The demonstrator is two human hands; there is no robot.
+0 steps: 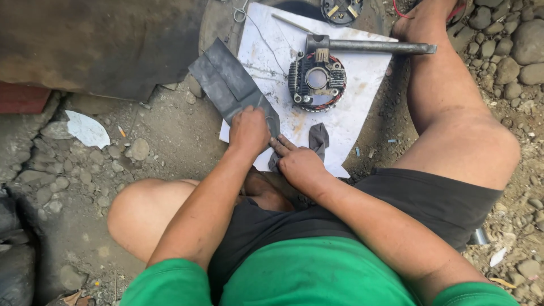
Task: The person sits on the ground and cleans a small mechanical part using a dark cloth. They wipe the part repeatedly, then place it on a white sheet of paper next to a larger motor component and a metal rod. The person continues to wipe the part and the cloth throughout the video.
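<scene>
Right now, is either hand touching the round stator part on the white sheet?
No. The left hand presses the dark grey rubber sheet and the right hand rests beside it, both apart from the round stator part.

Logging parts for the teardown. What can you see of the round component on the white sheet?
The round component is a dark metal ring that looks like an alternator end piece: finned rim, reddish copper-looking windings around the edge, a pale circular hub in the middle and a few bolts. It lies flat on the white sheet, just below the head of a grey metal bar. Neither hand touches it.

A dark grey rubber sheet [229, 82], creased lengthwise, lies slanted across the white board's left edge.
</scene>
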